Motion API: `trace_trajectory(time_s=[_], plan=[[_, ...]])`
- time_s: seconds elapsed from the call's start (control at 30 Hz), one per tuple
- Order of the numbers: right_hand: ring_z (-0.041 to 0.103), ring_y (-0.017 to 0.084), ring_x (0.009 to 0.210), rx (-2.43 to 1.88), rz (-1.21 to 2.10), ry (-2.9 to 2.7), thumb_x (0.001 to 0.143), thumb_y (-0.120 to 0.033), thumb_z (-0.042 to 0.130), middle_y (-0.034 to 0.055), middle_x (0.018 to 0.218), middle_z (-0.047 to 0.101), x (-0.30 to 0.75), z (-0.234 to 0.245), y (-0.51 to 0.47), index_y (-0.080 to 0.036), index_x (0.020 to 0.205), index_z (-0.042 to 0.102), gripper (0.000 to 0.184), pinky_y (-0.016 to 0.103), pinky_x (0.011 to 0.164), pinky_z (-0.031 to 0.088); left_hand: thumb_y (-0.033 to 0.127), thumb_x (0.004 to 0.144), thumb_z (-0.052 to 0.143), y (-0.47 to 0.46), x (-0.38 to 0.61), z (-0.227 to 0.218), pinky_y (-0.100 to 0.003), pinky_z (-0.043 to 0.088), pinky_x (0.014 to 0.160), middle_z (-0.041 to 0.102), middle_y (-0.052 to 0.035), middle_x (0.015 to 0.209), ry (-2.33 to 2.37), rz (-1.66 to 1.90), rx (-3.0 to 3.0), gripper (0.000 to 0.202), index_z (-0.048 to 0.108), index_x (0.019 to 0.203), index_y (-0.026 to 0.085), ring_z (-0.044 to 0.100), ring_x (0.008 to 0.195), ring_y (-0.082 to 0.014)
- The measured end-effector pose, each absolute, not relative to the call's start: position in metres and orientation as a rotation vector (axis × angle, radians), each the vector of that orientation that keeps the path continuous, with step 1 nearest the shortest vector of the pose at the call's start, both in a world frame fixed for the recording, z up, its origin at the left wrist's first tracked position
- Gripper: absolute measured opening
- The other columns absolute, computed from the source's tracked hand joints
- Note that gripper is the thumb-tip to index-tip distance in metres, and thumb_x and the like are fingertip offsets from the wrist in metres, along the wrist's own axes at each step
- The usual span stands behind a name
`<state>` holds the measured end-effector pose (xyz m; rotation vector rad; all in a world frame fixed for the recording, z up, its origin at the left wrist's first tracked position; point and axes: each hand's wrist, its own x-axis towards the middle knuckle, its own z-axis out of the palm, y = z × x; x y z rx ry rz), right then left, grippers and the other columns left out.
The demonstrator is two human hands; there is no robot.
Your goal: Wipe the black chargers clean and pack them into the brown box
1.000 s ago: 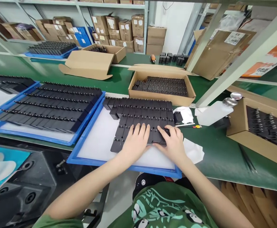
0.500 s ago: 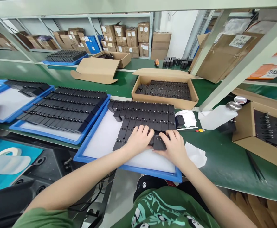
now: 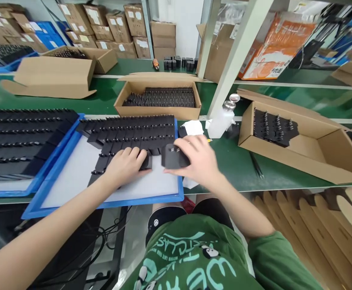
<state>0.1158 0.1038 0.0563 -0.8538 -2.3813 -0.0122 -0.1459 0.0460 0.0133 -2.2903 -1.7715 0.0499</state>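
Observation:
My right hand (image 3: 200, 158) is closed around a black plug adapter (image 3: 172, 158) with metal prongs on top, held just above the right side of a blue-rimmed tray (image 3: 152, 199). To its left, my left hand (image 3: 124, 164) curls over another black plug adapter (image 3: 146, 162) at the near edge of the rows; its fingertips partly cover it. Several rows of the same adapters (image 3: 133, 133), prongs up, fill the far part of the tray. White lining shows at the near side.
A second blue tray (image 3: 81, 121) of adapters stands at the left. Behind is a carton (image 3: 158, 110) packed with adapters. At the right are a white pump bottle (image 3: 220, 125), tweezers (image 3: 256, 165) and a partly filled carton (image 3: 299, 161). A shelf post (image 3: 239, 52) rises behind the bottle.
The view has swung to the right. My hands have moved apart, and the adapter in my right hand has shifted to the right, away from the rows.

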Motion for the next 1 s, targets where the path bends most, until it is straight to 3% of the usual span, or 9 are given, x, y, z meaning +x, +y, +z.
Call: trace_trajectory(time_s=[0.17,0.4,0.6,0.7,0.83,1.0], plan=[[0.056,0.028,0.098,-1.011,0.147,-2.362,0.073,-0.069,0.071,0.0074,0.108,0.066,0.230,0.073,0.104,-0.024,0.112,0.058,0.061,0.041,0.084,0.047,0.059,0.085,0.055,0.048,-0.143,0.014,-0.044,0.047,0.074,0.061,-0.0181,0.097,-1.800,0.075,-2.264,0.060,0.056,0.121,0.011,0.061,0.091,-0.0365],[0.055,0.028,0.090,-1.208,0.025,-2.531,0.073,-0.064,0.073,0.0073,0.101,0.067,0.310,-0.005,0.105,-0.023,0.109,0.060,0.056,0.034,0.059,0.046,0.060,0.085,0.056,0.045,-0.139,0.016,-0.043,0.049,0.082,0.065,-0.0180,0.103,-1.793,0.084,-2.267,0.059,0.057,0.120,0.012,0.063,0.096,-0.0345],[0.053,0.028,0.093,-1.088,0.198,-2.605,0.074,-0.062,0.074,0.0088,0.104,0.066,0.295,-0.001,0.095,-0.024,0.111,0.060,0.055,0.038,0.071,0.050,0.065,0.082,0.057,0.047,-0.137,0.030,-0.043,0.051,0.074,0.067,-0.0159,0.094,-1.788,0.025,-2.215,0.059,0.057,0.110,0.014,0.066,0.088,-0.0349],[0.053,0.027,0.091,-0.928,0.343,-2.744,0.070,-0.065,0.075,0.0083,0.101,0.066,0.261,0.008,0.093,-0.023,0.112,0.061,0.061,0.036,0.069,0.048,0.068,0.080,0.058,0.038,-0.121,0.056,-0.040,0.051,0.071,0.067,-0.0136,0.095,-1.775,-0.024,-2.101,0.061,0.054,0.111,0.016,0.066,0.088,-0.0331],[0.053,0.028,0.089,-0.899,0.301,-2.783,0.067,-0.064,0.078,0.0075,0.095,0.066,0.211,0.011,0.121,-0.020,0.107,0.064,0.061,0.033,0.061,0.042,0.072,0.079,0.060,0.020,-0.073,0.090,-0.035,0.049,0.064,0.065,-0.0094,0.097,-1.695,-0.196,-2.021,0.063,0.050,0.111,0.019,0.066,0.086,-0.0287],[0.053,0.030,0.100,-1.066,0.271,-2.637,0.071,-0.060,0.077,0.0083,0.108,0.066,0.209,0.023,0.166,-0.019,0.113,0.061,0.061,0.036,0.072,0.046,0.068,0.082,0.057,0.012,0.000,0.086,-0.034,0.044,0.054,0.060,-0.0068,0.085,-1.577,-0.218,-2.361,0.053,0.050,0.101,0.019,0.061,0.070,-0.0240]])
